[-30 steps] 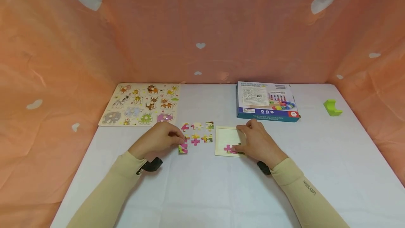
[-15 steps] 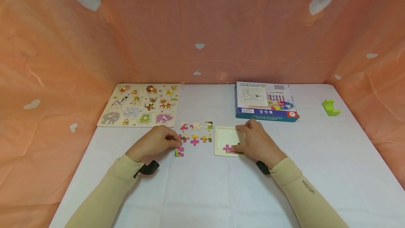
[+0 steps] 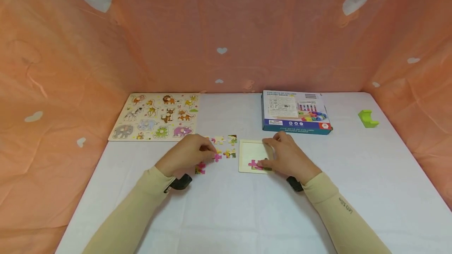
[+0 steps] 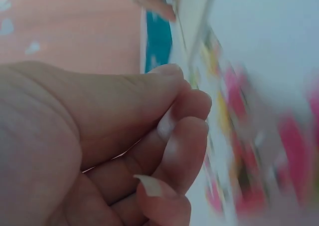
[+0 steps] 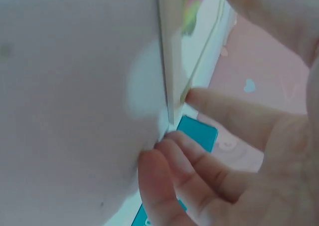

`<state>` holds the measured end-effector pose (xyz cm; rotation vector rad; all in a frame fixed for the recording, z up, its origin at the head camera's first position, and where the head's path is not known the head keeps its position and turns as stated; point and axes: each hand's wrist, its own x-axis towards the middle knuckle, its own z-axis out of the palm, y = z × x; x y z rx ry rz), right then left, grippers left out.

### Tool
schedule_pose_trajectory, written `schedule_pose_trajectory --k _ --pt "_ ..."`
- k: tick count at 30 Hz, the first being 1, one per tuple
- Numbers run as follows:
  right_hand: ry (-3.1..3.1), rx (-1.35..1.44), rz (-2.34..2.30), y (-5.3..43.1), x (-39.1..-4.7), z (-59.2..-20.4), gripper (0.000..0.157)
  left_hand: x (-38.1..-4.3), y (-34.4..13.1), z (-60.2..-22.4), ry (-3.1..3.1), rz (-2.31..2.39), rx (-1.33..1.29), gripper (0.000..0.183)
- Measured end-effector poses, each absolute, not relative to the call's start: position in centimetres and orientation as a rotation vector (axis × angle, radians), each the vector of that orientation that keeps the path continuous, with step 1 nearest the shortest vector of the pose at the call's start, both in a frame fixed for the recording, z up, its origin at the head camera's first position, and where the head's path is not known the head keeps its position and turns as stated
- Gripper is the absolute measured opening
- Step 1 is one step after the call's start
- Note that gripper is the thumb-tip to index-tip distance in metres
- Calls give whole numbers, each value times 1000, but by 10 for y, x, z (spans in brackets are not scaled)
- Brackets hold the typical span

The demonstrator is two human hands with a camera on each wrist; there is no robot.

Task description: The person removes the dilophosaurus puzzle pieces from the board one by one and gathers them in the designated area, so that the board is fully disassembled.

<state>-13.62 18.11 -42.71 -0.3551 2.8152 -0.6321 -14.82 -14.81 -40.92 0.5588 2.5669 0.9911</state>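
Observation:
My left hand (image 3: 190,152) is over the left side of the loose puzzle pieces, fingertips right at a pink-and-yellow jigsaw piece (image 3: 217,157). In the left wrist view its fingers are curled with the thumb against them, and nothing shows between the tips. A pink-and-green piece (image 3: 200,171) lies just below this hand. My right hand (image 3: 287,156) holds the right side of a small square wooden puzzle tray (image 3: 241,159). Its index finger (image 5: 209,101) touches the frame near the corner, and the thumb rests by a pink piece (image 3: 252,164) inside the tray, partly covering the pieces there.
Several other jigsaw pieces (image 3: 230,153) lie left of the tray. An animal peg puzzle board (image 3: 141,115) is at the back left. A boxed bead set (image 3: 296,113) stands behind the tray, and a green block (image 3: 368,118) is at the far right.
My left hand first slides the pink-and-green piece slightly left and nearer, then lets go of it and moves right over the loose pieces. The right hand stays on the tray.

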Motion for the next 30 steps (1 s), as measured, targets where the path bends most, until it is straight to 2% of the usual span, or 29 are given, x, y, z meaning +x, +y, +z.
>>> schedule_pose_trajectory --k 6,12,21,30 --pt "2749 -417 -658 189 -143 -427 76 -156 -92 -409 2555 907 684 5" --pt "2721 -499 -711 191 -146 -428 71 -159 -54 -413 2511 834 634 3" --pt "2745 -523 -729 194 -146 -427 70 -155 -34 -417 2531 778 636 14" --pt "2719 -443 -741 198 -146 -427 73 -151 -24 -419 2559 738 654 16"
